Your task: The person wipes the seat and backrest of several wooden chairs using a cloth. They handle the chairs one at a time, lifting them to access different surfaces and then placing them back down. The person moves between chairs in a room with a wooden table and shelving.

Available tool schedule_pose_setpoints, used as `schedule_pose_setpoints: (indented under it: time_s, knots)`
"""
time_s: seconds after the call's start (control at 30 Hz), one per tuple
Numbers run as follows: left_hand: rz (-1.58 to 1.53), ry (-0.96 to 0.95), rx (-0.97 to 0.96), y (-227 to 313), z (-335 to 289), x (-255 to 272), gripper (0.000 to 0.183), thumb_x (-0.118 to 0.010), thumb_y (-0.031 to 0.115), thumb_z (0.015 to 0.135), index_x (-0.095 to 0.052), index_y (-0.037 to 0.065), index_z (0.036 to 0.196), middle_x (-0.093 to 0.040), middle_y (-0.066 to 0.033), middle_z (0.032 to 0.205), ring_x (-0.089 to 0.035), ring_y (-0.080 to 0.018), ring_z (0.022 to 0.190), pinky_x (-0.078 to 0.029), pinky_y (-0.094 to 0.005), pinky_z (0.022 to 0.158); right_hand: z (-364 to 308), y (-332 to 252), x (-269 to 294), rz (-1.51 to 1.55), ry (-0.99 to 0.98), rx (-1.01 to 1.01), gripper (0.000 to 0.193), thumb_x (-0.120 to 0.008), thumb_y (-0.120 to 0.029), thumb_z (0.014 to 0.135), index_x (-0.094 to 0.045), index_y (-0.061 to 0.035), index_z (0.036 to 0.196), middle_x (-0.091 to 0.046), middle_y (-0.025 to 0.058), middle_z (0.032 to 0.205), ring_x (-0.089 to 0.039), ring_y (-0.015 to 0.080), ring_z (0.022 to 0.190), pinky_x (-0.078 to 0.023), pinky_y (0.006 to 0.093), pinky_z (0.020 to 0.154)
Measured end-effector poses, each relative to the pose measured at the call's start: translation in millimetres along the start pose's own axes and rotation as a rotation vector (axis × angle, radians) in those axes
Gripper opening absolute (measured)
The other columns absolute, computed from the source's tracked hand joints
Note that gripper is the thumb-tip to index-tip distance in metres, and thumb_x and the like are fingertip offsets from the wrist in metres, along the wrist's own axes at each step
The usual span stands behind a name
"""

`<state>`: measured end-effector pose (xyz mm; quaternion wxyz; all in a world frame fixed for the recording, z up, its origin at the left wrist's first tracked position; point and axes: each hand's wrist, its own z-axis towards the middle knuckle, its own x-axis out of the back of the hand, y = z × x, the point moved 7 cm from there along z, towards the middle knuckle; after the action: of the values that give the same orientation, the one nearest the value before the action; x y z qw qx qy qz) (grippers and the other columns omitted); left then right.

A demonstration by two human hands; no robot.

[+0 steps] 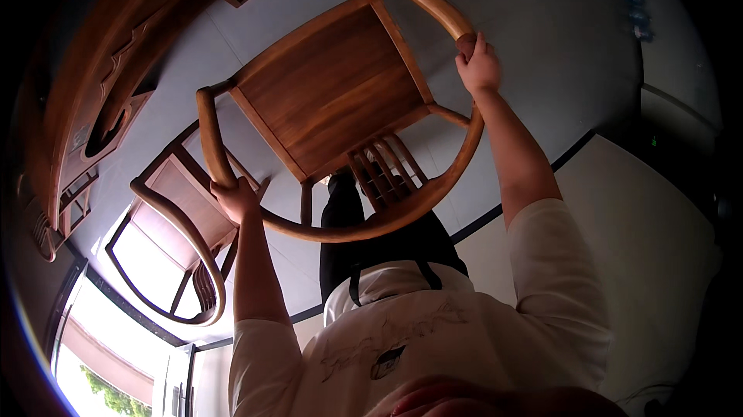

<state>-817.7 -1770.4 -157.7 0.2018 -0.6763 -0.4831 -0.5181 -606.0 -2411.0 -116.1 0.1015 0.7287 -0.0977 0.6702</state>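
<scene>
A brown wooden armchair (329, 84) with a curved back rail and a slatted backrest is in front of me, its back rail toward my body. My left hand (238, 200) is closed round its left arm, near the bend into the back rail. Higher up on the opposite side, my right hand (481, 70) grips the right arm, with the fingers partly hidden behind the wood. Whether the chair's legs touch the floor cannot be made out.
A second wooden armchair (166, 208) stands close by on the left. A large dark wooden table (81, 100) curves along the upper left. Several bottles (635, 7) are by the far right wall. Bright daylight enters through a doorway (101, 355) at lower left.
</scene>
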Motion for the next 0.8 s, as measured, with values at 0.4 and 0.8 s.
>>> schedule_pose_setpoints:
  time_s: [0.4, 0.8]
  knots:
    - [0.01, 0.065, -0.016, 3, -5, 4, 0.081, -0.068, 0.036, 0.081, -0.04, 0.01, 0.152, -0.053, -0.0202, 0.145, -0.057, -0.0429, 0.127, -0.05, -0.0543, 0.102, 90, -74, -7, -0.005, -0.037, 0.358, 0.087, -0.079, -0.036, 0.082, -0.04, -0.0096, 0.155, -0.06, 0.0164, 0.131, -0.06, 0.0359, 0.119, -0.055, 0.0452, 0.098]
    - [0.029, 0.045, 0.039, 11, -5, 7, 0.077, -0.068, 0.03, 0.083, -0.041, 0.014, 0.152, -0.054, -0.0172, 0.145, -0.056, -0.0405, 0.13, -0.049, -0.0513, 0.104, 175, -188, -32, 0.159, -0.073, 0.582, 0.059, -0.069, -0.037, 0.092, -0.054, -0.0133, 0.143, -0.065, 0.0155, 0.132, -0.066, 0.0363, 0.117, -0.055, 0.0442, 0.097]
